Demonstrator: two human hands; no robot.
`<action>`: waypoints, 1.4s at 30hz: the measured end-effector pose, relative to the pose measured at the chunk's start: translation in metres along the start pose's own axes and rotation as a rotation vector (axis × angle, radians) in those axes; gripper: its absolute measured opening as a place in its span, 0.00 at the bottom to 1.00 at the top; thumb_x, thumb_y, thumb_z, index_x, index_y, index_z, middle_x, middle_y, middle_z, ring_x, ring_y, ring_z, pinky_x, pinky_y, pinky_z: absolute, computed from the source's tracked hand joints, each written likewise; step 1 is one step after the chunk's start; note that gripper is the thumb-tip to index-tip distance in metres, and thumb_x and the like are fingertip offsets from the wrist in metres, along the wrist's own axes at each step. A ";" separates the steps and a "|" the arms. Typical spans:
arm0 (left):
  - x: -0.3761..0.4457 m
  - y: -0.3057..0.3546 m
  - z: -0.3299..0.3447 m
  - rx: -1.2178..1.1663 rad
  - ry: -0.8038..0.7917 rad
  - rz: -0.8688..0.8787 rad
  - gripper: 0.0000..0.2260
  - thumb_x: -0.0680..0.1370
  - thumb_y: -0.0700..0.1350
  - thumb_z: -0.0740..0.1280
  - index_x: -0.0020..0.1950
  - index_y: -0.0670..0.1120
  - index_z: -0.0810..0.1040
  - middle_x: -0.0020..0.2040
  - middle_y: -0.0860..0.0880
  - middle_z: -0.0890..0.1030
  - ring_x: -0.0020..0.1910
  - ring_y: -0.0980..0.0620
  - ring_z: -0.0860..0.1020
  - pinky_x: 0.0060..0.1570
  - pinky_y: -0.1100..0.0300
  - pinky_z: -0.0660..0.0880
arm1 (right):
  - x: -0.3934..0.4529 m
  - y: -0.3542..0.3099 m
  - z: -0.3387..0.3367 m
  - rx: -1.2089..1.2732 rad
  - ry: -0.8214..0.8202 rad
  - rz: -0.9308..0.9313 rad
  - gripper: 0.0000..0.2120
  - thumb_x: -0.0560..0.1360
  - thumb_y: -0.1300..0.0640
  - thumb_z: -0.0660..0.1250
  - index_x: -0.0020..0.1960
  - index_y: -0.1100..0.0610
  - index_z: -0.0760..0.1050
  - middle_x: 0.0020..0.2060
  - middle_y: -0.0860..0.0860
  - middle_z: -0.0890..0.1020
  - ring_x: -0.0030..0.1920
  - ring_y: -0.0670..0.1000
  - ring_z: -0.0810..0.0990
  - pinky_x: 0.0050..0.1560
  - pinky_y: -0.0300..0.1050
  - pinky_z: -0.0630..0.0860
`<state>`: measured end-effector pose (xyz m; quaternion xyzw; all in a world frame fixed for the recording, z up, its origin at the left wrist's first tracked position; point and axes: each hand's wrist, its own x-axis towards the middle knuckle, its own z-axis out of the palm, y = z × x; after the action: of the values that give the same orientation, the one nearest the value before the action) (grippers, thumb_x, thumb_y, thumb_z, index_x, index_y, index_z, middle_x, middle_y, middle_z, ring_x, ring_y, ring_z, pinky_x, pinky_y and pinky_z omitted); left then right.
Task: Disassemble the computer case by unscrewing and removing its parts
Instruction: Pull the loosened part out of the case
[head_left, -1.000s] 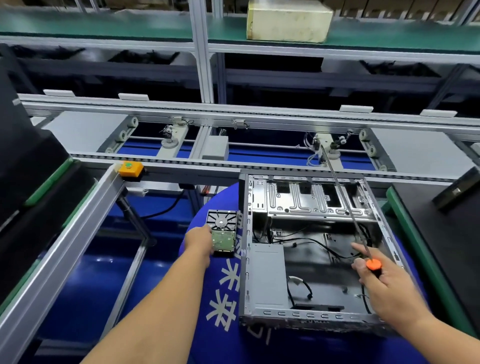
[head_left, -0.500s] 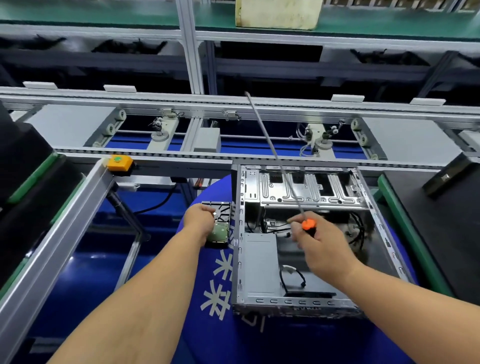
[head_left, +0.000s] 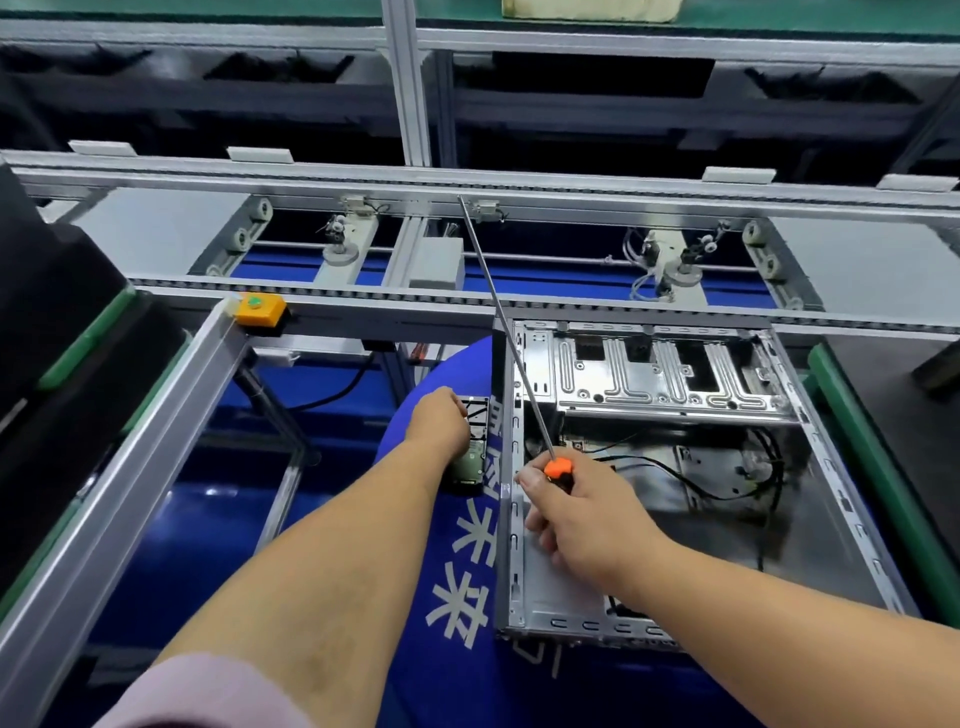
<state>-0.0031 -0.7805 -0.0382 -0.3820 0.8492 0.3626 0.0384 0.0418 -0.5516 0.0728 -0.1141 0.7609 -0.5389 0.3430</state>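
Note:
An open metal computer case (head_left: 810, 525) lies on a round blue table (head_left: 457, 670), with black cables and a ribbed drive bracket (head_left: 660, 382) inside. A hard drive (head_left: 474, 447) lies on the table just left of the case. My left hand (head_left: 439, 418) rests over the drive's left part and hides much of it; its finger grip is hidden. My right hand (head_left: 576, 512) grips the orange-and-black handle of a long screwdriver (head_left: 501, 322) above the case's left wall. The thin shaft points up and away to the left.
A conveyor frame with aluminium rails (head_left: 467, 304) runs behind the table. An orange box with a green button (head_left: 257, 309) sits on the rail at left. Black panels with green edging lie at far left (head_left: 78, 364) and far right (head_left: 893, 431).
My right hand has carried the screwdriver from the right side of the case across to its left wall, with the shaft swinging leftward. My left hand has stayed on the hard drive.

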 end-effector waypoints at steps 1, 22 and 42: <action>0.002 0.000 0.000 -0.015 0.006 -0.007 0.12 0.79 0.32 0.61 0.53 0.47 0.78 0.55 0.46 0.81 0.54 0.44 0.79 0.52 0.50 0.78 | 0.000 0.001 -0.001 -0.012 -0.007 -0.001 0.09 0.83 0.49 0.65 0.50 0.54 0.76 0.35 0.56 0.81 0.33 0.48 0.78 0.33 0.39 0.76; -0.004 0.008 0.003 -0.039 -0.036 0.037 0.17 0.79 0.30 0.62 0.49 0.52 0.80 0.62 0.46 0.82 0.64 0.45 0.79 0.57 0.45 0.81 | 0.003 0.012 -0.014 0.008 -0.131 -0.092 0.09 0.83 0.48 0.65 0.46 0.50 0.77 0.35 0.55 0.80 0.31 0.52 0.77 0.31 0.46 0.78; -0.019 -0.024 0.017 0.439 -0.019 0.341 0.12 0.79 0.34 0.68 0.59 0.46 0.79 0.60 0.48 0.75 0.48 0.49 0.75 0.47 0.56 0.74 | 0.004 0.013 -0.013 -0.050 -0.092 -0.128 0.10 0.82 0.45 0.65 0.47 0.50 0.78 0.38 0.60 0.83 0.31 0.54 0.81 0.33 0.50 0.82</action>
<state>0.0230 -0.7689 -0.0586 -0.2128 0.9590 0.1748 0.0664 0.0328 -0.5390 0.0621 -0.1959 0.7487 -0.5347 0.3393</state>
